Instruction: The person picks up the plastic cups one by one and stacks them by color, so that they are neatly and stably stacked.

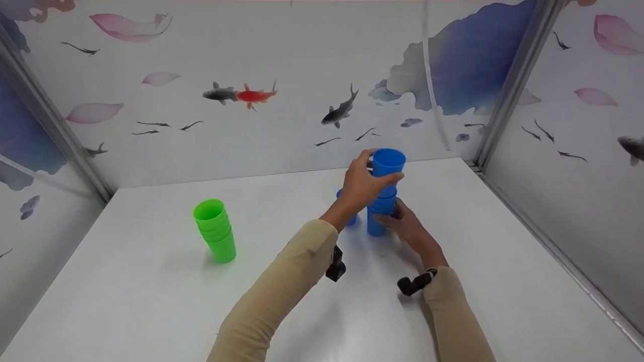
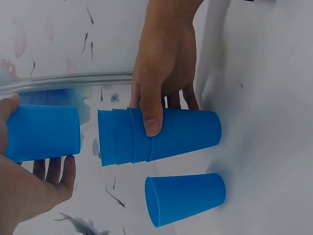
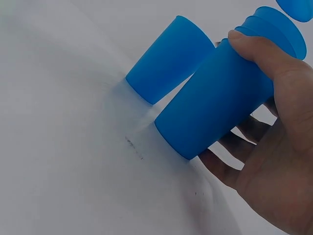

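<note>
My left hand [image 1: 363, 180] grips a single blue cup [image 1: 388, 161], holding it just above a stack of blue cups [image 1: 376, 224]. In the left wrist view a gap shows between that held cup [image 2: 44, 132] and the rim of the stack [image 2: 183, 133]. Lower down, my right hand [image 1: 410, 229] holds the stack, its thumb on one side and its fingers on the other. The stack stands upright on the table. Beside it is another lone blue cup [image 2: 186, 197], upright, mostly hidden behind my left wrist in the head view.
A stack of green cups [image 1: 216, 231] stands on the left part of the white table [image 1: 151, 301]. Behind the table rises a wall [image 1: 302, 60] printed with fish and petals. Side panels with metal posts [image 1: 518, 85] flank it.
</note>
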A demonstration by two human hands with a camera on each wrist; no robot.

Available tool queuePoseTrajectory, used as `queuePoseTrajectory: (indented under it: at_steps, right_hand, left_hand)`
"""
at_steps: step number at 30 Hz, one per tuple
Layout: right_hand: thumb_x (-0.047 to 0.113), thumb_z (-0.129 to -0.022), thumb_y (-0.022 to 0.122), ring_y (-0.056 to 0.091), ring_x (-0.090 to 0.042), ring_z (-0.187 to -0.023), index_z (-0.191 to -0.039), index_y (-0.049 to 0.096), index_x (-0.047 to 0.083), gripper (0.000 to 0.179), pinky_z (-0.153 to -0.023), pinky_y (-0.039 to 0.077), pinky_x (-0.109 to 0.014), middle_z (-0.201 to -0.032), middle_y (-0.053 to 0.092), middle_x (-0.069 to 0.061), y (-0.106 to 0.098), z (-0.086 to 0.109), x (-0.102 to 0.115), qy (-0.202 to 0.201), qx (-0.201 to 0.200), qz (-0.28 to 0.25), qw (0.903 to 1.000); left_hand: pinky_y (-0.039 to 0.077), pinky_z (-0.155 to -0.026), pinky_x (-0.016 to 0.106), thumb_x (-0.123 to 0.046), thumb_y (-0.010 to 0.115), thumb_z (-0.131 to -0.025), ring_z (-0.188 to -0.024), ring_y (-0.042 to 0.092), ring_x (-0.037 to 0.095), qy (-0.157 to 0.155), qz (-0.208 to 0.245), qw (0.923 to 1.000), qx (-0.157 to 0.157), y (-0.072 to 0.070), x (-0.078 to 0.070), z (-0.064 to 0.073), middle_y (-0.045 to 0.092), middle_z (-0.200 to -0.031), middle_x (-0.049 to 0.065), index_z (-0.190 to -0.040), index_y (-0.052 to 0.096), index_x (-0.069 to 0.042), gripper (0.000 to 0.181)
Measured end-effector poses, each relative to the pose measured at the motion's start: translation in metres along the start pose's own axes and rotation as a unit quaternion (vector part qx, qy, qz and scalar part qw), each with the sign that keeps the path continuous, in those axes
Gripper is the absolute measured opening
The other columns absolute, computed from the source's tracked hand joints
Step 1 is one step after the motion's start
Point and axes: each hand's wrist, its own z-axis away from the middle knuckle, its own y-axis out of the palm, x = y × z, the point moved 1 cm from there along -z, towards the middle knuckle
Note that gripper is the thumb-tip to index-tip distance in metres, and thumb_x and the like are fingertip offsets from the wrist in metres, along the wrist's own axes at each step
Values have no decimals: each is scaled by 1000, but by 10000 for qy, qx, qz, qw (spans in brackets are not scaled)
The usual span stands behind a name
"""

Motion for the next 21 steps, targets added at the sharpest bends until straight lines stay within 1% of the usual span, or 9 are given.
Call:
queuePoseTrajectory:
  at_steps: [3, 5, 10, 15, 21]
  right_hand:
    - [70, -81, 66, 18, -38, -156, -162, 5, 23, 112, -124, 17, -62, -168, 20, -11, 0, 1, 0, 55, -32, 17, 10000]
    - [70, -81, 66, 17, -38, -156, -162, 6, 23, 111, -124, 17, -62, -168, 20, -10, 0, 2, 0, 72, -39, 38, 10000]
    - [70, -81, 66, 19, -37, -155, -162, 8, 24, 110, -124, 17, -61, -168, 22, -10, 0, 2, 0, 48, -52, 56, 10000]
    - [70, -81, 66, 17, -37, -156, -162, 6, 24, 110, -124, 17, -61, -168, 19, -10, 0, 3, -1, 73, -59, 107, 9999]
    - [73, -79, 66, 15, -37, -156, -162, 4, 23, 115, -123, 17, -62, -169, 16, -10, 1, 4, 1, 92, -52, 107, 9999]
  left_hand:
    - [49, -109, 49, -41, 74, -90, -134, 54, 26, 29, 86, 9999, -110, 2, 2, -4, 51, -147, 12, -152, 39, -16, 76]
    - [49, -109, 49, -42, 74, -90, -133, 54, 27, 40, 125, 9998, -130, 3, 5, -6, 51, -146, 13, -152, 39, -16, 76]
    - [48, -109, 50, -43, 74, -89, -134, 53, 28, -35, 180, 9997, -133, 8, 11, -8, 50, -147, 13, -153, 38, -16, 78]
    - [47, -110, 50, -42, 75, -89, -133, 53, 28, -112, 219, 9996, -159, 16, 18, -7, 50, -147, 13, -153, 37, -15, 79]
    - [46, -112, 51, -41, 75, -89, -136, 52, 29, -233, 249, 9991, -252, 18, 24, -9, 49, -149, 12, -153, 37, -15, 79]
